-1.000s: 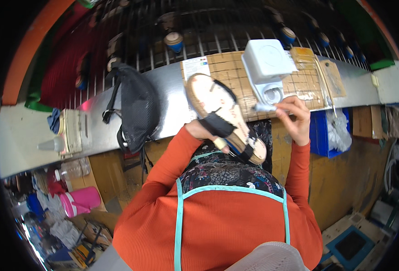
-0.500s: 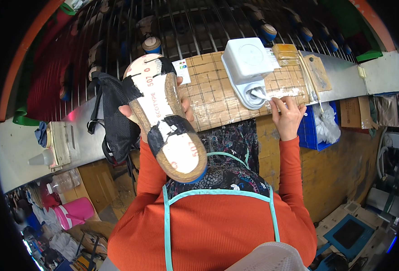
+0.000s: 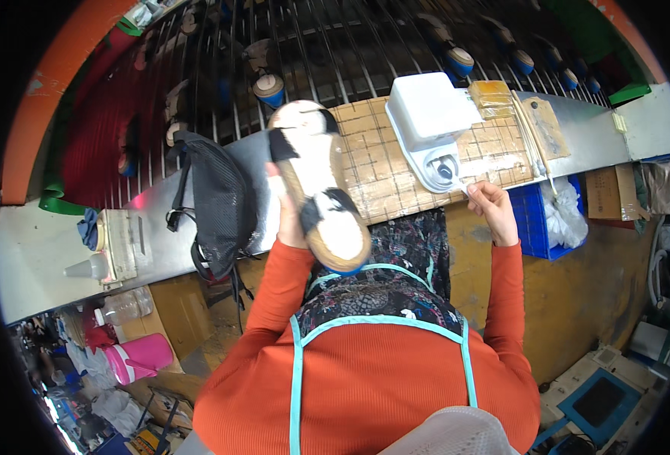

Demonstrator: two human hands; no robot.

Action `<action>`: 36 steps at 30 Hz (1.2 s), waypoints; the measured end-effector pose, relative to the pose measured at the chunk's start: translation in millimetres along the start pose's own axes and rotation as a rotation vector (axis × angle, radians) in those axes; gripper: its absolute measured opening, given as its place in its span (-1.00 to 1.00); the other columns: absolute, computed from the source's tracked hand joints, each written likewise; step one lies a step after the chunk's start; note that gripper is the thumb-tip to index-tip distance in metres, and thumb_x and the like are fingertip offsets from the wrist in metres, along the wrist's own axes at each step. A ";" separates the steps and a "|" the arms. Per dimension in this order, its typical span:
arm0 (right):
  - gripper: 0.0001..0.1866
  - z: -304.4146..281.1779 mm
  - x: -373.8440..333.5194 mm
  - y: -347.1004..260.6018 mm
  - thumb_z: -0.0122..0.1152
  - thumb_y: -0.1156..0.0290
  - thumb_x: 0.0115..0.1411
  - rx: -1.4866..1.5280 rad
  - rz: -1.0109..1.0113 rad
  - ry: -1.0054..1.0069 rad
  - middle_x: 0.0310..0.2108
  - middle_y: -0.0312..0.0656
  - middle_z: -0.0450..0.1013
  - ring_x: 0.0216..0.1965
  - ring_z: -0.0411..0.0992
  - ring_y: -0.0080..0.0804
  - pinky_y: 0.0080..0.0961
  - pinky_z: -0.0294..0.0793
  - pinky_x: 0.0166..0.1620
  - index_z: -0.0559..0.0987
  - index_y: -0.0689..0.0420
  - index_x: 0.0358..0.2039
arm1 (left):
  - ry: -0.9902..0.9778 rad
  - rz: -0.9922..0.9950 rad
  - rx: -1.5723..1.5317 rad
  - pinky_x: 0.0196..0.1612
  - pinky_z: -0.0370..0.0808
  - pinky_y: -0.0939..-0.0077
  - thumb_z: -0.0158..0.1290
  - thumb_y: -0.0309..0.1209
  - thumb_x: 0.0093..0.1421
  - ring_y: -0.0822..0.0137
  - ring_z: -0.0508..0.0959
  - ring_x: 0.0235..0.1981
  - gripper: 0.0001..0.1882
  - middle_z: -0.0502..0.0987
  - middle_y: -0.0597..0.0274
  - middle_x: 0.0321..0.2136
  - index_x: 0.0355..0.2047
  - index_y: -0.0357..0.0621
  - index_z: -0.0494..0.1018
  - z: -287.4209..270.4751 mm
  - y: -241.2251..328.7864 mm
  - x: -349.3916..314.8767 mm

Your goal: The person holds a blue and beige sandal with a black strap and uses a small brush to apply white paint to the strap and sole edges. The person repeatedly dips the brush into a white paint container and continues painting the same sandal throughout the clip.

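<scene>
A sandal upper on a blue shoe last [image 3: 312,178] is held up over the bench edge, underside facing up. Its pale insole board has cork-coloured edges and black straps folded over it. My left hand [image 3: 289,216] is closed round its left side; some fingers are hidden behind it. To the right stands a white dispenser [image 3: 430,110] with a boxy tank and a round cup [image 3: 441,168] in front. My right hand [image 3: 494,208] pinches the end of a thin whitish stick [image 3: 462,184] beside that cup. The stick's other end is blurred near the cup.
A taped cardboard sheet [image 3: 365,159] covers the bench under the dispenser. Near it lie a yellowish block [image 3: 492,98] and thin sticks [image 3: 528,136]. A black mesh bag [image 3: 221,205] hangs at left, a blue crate [image 3: 528,227] sits right. Behind, a barred rack [image 3: 350,68] carries more lasts.
The whole view has shifted, with the bench appearing further right. The last has turned more upright and moved away from me. My right hand has drawn back slightly from the cup with the stick.
</scene>
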State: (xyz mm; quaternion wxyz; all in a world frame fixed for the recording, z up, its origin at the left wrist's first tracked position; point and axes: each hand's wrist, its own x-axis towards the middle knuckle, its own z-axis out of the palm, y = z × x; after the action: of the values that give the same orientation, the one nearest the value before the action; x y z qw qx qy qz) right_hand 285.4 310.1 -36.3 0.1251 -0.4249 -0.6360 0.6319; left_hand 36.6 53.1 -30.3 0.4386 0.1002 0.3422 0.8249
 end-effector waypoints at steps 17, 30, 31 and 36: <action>-0.78 120.4 -47.6 -86.7 0.40 0.49 -0.01 -0.305 -0.939 0.287 -0.34 -0.31 0.45 -0.51 0.29 -0.58 -0.57 0.16 -0.20 0.71 0.05 -0.28 | -0.081 0.117 0.524 -0.13 0.46 0.53 -0.20 0.25 0.27 0.42 0.52 -0.23 -0.23 0.53 0.15 -0.22 -0.01 -0.33 0.39 33.3 -15.6 -0.5; -0.81 131.8 -28.5 -109.8 0.40 0.44 0.03 -0.436 -1.040 0.352 -0.37 -0.37 0.42 -0.54 0.28 -0.63 -0.55 0.10 -0.20 0.71 0.03 -0.28 | -0.043 0.318 0.769 -0.16 0.44 0.47 -0.13 0.13 0.30 0.37 0.52 -0.25 -0.31 0.57 0.05 -0.32 -0.07 -0.39 0.43 34.0 -4.0 -6.4; -0.81 132.0 -26.8 -111.5 0.40 0.44 0.03 -0.437 -1.050 0.356 -0.37 -0.38 0.42 -0.54 0.28 -0.63 -0.55 0.10 -0.20 0.71 0.03 -0.29 | -0.041 0.318 0.779 -0.17 0.44 0.47 -0.13 0.14 0.30 0.37 0.53 -0.25 -0.31 0.57 0.05 -0.32 -0.07 -0.39 0.43 33.7 -3.0 -6.9; -0.82 128.1 -18.3 -117.7 0.40 0.43 0.01 -0.452 -1.104 0.316 -0.37 -0.38 0.43 -0.54 0.29 -0.62 -0.55 0.11 -0.23 0.71 0.03 -0.30 | -0.040 0.307 0.750 -0.17 0.46 0.47 -0.12 0.16 0.29 0.35 0.54 -0.26 -0.30 0.58 0.03 -0.31 -0.06 -0.37 0.45 30.8 -1.7 -4.0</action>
State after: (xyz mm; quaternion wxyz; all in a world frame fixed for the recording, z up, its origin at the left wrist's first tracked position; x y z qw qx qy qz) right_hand 162.3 226.8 55.9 0.4334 -0.1373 -0.8541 0.2527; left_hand 54.5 65.2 -8.0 0.2499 0.3190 0.5918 0.6968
